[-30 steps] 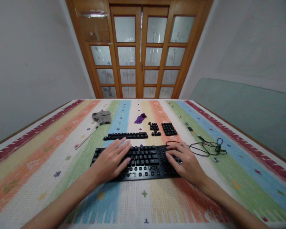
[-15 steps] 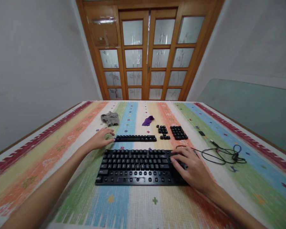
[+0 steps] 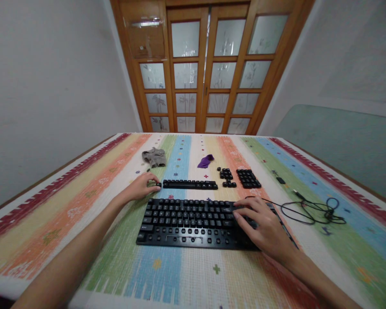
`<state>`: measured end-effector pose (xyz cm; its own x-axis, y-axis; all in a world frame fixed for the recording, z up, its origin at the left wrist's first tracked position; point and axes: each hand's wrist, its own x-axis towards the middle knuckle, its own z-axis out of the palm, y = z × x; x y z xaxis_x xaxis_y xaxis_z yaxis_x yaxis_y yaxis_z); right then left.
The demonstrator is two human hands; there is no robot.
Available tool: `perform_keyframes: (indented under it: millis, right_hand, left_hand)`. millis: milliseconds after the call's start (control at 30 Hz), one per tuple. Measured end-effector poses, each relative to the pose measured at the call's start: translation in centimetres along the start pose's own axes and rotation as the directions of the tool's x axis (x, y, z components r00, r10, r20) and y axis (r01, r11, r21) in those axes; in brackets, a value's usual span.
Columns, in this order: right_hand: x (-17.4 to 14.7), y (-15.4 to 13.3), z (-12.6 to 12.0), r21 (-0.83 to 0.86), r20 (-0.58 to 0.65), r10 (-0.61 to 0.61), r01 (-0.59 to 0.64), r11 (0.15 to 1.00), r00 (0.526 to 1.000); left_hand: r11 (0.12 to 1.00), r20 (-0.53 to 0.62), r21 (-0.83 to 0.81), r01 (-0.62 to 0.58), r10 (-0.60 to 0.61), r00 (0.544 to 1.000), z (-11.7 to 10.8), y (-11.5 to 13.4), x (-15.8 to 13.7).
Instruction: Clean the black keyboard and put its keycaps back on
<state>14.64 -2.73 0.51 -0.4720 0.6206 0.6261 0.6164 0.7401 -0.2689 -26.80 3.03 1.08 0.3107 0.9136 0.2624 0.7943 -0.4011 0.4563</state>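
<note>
A black keyboard (image 3: 186, 216) lies on the striped tablecloth before me, its lowest rows showing bare key switches. My right hand (image 3: 260, 221) rests over the keyboard's right part with fingers stretched and apart, hiding some of that area. Beyond the keyboard is a long strip of loose black keycaps (image 3: 189, 184). At the strip's left end, my left hand (image 3: 144, 185) pinches a small black keycap (image 3: 158, 185) between thumb and finger, slightly apart from the strip.
Two loose keycap groups, a smaller one (image 3: 226, 174) and a block (image 3: 248, 178), lie beyond the right hand. Farther back are a grey cloth (image 3: 154, 158) and a purple cloth (image 3: 206, 161). A coiled black cable (image 3: 321, 212) and small black stick (image 3: 280, 180) lie right.
My left thumb and finger have closed on the end keycap, which now sits apart from the strip. My right hand stays on the keyboard. The view has shifted slightly.
</note>
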Motion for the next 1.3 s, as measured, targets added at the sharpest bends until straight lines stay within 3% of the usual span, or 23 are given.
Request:
perform_keyframes:
  millis: [233,467,700,1300]
  right_hand:
    - [-0.6,-0.2,0.8,0.041,0.036,-0.015,0.013,0.999,0.999]
    - [-1.1,-0.5,1.1,0.088,0.079,0.019,-0.026,0.996,0.997]
    - [-1.3,-0.7,0.9,0.083,0.025,0.040,-0.042,0.996,0.999]
    - [-1.8,-0.4,1.2,0.077,0.052,0.057,-0.061,0.995,0.997]
  left_hand:
    - [0.997,-0.074,-0.057,-0.056,0.052,0.996,-2.1,5.3,-6.6]
    - [0.988,-0.138,-0.021,-0.154,0.150,0.979,-0.1,9.1,-13.1]
    - [0.972,-0.164,0.040,-0.232,0.235,0.958,1.9,9.1,-13.9]
    - [0.956,-0.176,0.117,-0.269,0.286,0.942,2.2,8.8,-14.0]
